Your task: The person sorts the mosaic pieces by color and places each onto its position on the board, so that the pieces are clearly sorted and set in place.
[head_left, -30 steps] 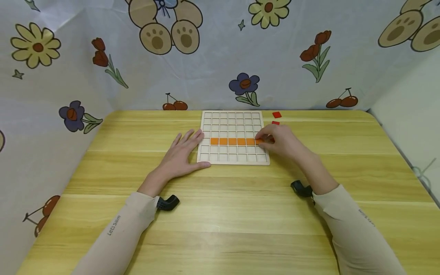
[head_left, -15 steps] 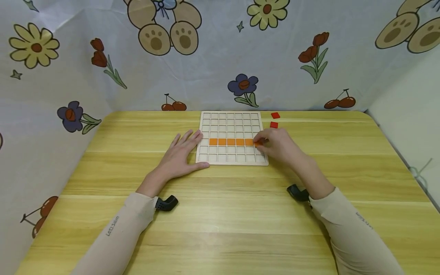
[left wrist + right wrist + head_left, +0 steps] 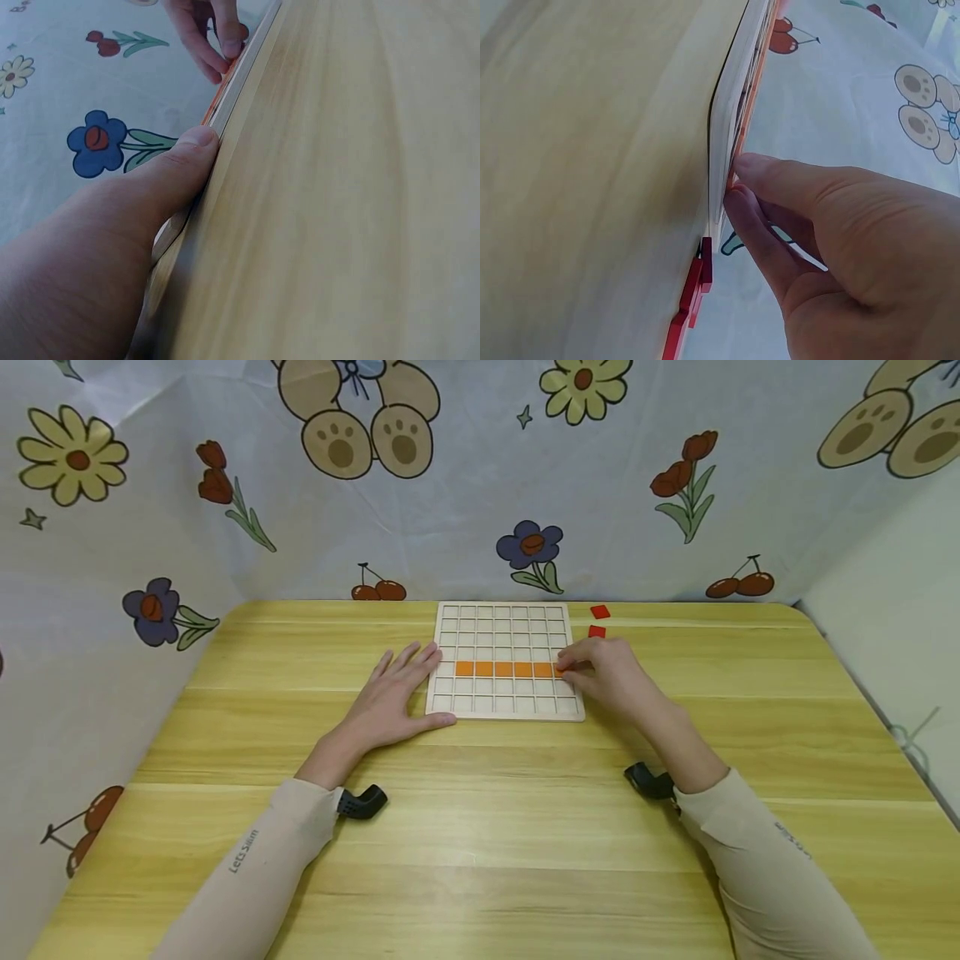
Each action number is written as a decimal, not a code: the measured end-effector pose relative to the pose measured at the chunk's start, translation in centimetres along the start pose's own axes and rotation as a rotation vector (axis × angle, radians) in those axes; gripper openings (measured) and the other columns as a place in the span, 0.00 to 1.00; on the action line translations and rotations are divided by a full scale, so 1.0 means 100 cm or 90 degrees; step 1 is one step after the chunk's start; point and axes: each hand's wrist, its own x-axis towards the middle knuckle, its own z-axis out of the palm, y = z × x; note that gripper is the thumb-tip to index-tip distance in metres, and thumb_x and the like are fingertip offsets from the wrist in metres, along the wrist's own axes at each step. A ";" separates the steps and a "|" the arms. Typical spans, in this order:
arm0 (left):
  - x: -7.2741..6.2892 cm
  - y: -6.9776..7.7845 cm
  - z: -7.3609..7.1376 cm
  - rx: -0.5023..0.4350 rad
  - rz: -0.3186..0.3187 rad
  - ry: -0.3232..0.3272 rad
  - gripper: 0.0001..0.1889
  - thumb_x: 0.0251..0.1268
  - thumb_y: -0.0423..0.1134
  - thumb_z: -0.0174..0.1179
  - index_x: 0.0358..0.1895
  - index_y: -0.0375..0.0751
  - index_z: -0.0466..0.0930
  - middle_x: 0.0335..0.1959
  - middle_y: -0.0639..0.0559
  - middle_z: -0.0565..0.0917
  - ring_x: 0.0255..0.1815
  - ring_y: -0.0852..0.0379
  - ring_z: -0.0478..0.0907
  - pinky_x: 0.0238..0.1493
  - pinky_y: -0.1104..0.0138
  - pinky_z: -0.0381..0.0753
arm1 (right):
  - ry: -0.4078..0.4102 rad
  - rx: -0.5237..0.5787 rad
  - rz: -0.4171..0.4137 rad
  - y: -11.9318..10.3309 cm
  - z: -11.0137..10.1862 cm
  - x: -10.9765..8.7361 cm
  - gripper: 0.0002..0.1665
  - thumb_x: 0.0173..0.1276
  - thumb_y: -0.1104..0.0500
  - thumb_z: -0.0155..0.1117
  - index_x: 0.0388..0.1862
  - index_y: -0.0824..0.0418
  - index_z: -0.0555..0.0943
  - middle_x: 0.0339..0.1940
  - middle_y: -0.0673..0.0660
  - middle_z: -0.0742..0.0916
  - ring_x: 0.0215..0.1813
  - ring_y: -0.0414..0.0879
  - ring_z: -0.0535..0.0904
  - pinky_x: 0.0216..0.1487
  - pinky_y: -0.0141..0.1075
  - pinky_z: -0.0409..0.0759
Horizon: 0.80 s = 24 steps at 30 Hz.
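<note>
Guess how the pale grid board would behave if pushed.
The grid board is likely stiff: its edges run straight. It would probably slide rather than tip, lying flat on the table. It may be light, as its side looks thin.

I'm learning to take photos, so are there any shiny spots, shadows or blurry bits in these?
Head view: pale glare on the table, dark shadow beside the right sleeve; left wrist view: dark shadow near the left hand, table blurry; right wrist view: soft shade beside the board, table blurry too.
</note>
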 end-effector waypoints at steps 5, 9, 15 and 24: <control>0.000 0.000 0.000 -0.004 0.001 0.003 0.56 0.63 0.72 0.65 0.86 0.48 0.53 0.88 0.53 0.53 0.90 0.47 0.43 0.88 0.45 0.34 | -0.010 -0.022 -0.017 -0.002 -0.002 0.001 0.08 0.66 0.69 0.76 0.44 0.65 0.93 0.49 0.61 0.93 0.57 0.58 0.88 0.60 0.52 0.87; -0.001 -0.001 0.000 -0.003 -0.002 0.000 0.56 0.63 0.72 0.65 0.87 0.48 0.52 0.88 0.54 0.52 0.90 0.48 0.43 0.88 0.46 0.34 | -0.027 -0.039 -0.014 -0.005 -0.002 0.001 0.07 0.67 0.68 0.75 0.43 0.65 0.93 0.48 0.60 0.93 0.56 0.57 0.89 0.58 0.51 0.88; -0.001 -0.001 0.000 0.002 -0.003 0.000 0.56 0.63 0.73 0.65 0.87 0.49 0.52 0.88 0.55 0.52 0.90 0.47 0.43 0.88 0.46 0.34 | -0.019 -0.034 -0.011 -0.007 -0.002 0.001 0.07 0.66 0.69 0.75 0.43 0.65 0.92 0.46 0.61 0.93 0.52 0.55 0.90 0.53 0.49 0.90; 0.000 0.001 -0.001 0.002 -0.008 -0.002 0.56 0.62 0.72 0.65 0.86 0.48 0.53 0.88 0.55 0.53 0.89 0.47 0.44 0.88 0.46 0.35 | -0.023 0.010 0.011 -0.005 -0.002 -0.001 0.08 0.66 0.69 0.76 0.44 0.65 0.91 0.46 0.61 0.93 0.50 0.54 0.90 0.54 0.48 0.90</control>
